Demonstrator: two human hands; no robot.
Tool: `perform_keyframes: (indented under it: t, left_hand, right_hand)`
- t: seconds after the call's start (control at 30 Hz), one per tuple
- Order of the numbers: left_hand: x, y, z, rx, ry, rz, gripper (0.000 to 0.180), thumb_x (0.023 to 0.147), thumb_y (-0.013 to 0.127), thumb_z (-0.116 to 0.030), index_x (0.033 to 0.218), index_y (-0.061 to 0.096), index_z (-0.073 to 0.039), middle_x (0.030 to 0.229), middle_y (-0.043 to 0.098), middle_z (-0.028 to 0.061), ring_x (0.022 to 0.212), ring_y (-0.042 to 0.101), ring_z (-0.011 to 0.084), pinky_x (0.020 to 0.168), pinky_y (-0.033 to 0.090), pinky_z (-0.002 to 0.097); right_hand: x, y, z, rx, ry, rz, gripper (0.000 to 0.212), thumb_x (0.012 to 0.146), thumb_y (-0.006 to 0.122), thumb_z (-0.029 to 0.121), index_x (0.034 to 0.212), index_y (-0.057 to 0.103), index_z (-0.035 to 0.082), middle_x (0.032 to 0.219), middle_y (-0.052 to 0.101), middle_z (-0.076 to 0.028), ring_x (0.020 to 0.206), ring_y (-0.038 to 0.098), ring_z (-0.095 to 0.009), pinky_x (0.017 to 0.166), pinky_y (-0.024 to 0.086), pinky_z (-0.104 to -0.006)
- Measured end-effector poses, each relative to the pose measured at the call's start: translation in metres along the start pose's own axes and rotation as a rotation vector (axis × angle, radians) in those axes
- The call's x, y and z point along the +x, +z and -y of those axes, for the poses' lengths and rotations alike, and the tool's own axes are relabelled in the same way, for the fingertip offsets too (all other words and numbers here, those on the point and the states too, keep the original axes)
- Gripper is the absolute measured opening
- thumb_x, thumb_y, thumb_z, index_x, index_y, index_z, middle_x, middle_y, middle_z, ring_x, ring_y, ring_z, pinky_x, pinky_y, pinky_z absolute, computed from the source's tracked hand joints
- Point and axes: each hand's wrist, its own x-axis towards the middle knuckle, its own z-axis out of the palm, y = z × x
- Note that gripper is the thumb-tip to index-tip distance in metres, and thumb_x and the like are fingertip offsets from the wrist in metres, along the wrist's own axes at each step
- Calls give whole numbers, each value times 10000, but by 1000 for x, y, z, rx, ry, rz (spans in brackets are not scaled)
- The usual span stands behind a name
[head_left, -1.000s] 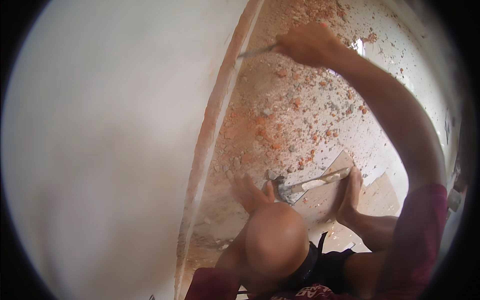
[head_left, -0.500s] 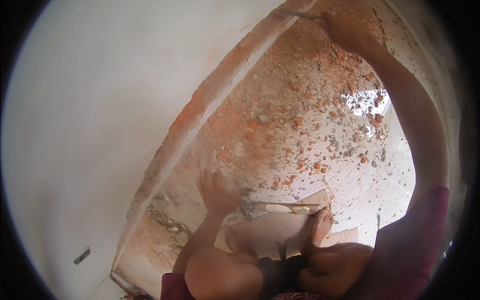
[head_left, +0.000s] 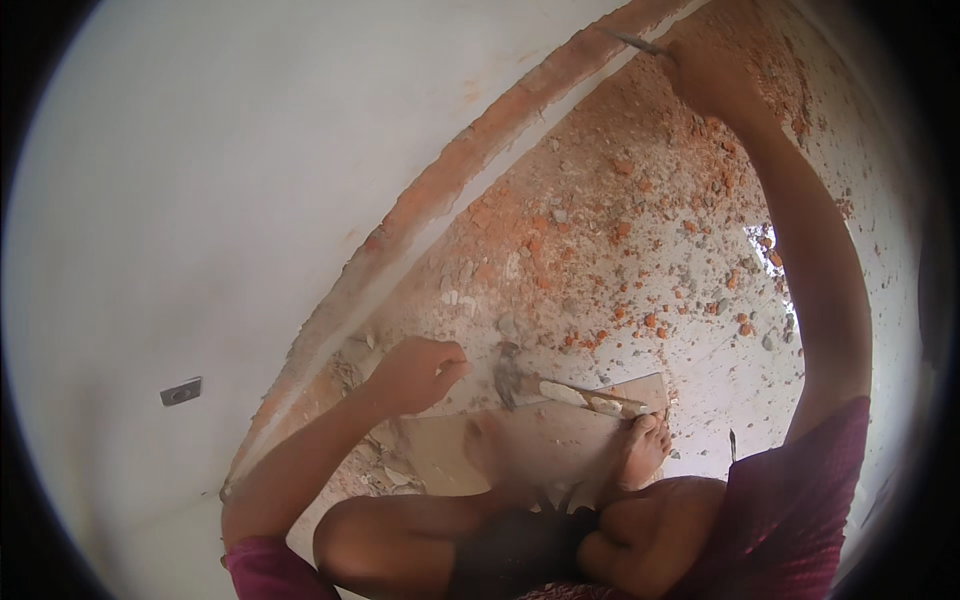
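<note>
My right hand (head_left: 712, 82) is stretched far forward, closed around a thin, dark metal chisel-like tool (head_left: 640, 43). The tool's tip touches the rough groove (head_left: 455, 195) of exposed red brick cut along the foot of the white wall. My left hand (head_left: 425, 372) hovers over the floor nearer to me, fingers curled in, with nothing visible in them. To its right lies a hammer, its dark head (head_left: 508, 376) towards that hand and its worn, pale-patched handle (head_left: 590, 399) reaching my bare foot (head_left: 645, 447).
Broken brick and mortar bits (head_left: 650, 320) lie scattered over the dusty floor, thickest towards the wall and far end. A flat pale tile or board (head_left: 450, 455) lies under the hammer and by my feet. A small grey wall plate (head_left: 181, 391) is at the left.
My left hand has lifted from beside the hammer head, moved slightly left and curled its fingers. My right hand still grips the tool at the groove. The view has shifted a little.
</note>
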Motion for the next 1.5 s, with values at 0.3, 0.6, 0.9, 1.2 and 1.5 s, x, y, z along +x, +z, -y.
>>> perform_keyframes:
  t: [0.3,0.6,0.9,1.2,1.5]
  left_hand:
    - [145,21,-155,-1517,-144,-369,563,1057,427,-502,1186,573,26,1173,635,165,1045,654,221,812,546,406]
    - [179,35,-135,-1599,-34,-529,450,1069,422,-394,1148,513,40,918,644,151,659,678,244,561,567,389]
    - [225,-1,-108,-1728,40,-544,367,1068,398,-357,1184,412,-9,915,622,175,603,648,267,469,538,421]
    - [236,-43,-100,-1752,111,-549,334,1067,394,-267,1178,370,47,972,630,247,727,718,347,523,611,428]
    - [228,-63,-96,-1900,87,-514,304,1069,400,-285,1097,391,18,836,612,223,622,656,310,509,579,440]
  right_hand:
    - [-159,4,114,235,-239,366,333,963,592,205,1171,494,-37,899,692,-202,830,719,-379,720,581,-481]
    - [-222,6,99,378,-428,-279,342,806,742,103,1068,544,8,924,652,-183,826,663,-364,757,532,-473]
    - [-357,120,95,286,-494,331,443,886,700,405,1131,605,48,983,644,-153,930,652,-343,833,538,-453]
    - [-373,142,114,85,-604,447,355,896,600,210,1192,543,22,1031,627,-176,949,653,-350,800,566,-448]
    - [-345,104,104,153,-480,260,269,865,661,208,1089,597,74,806,643,-130,759,674,-330,699,553,-446]
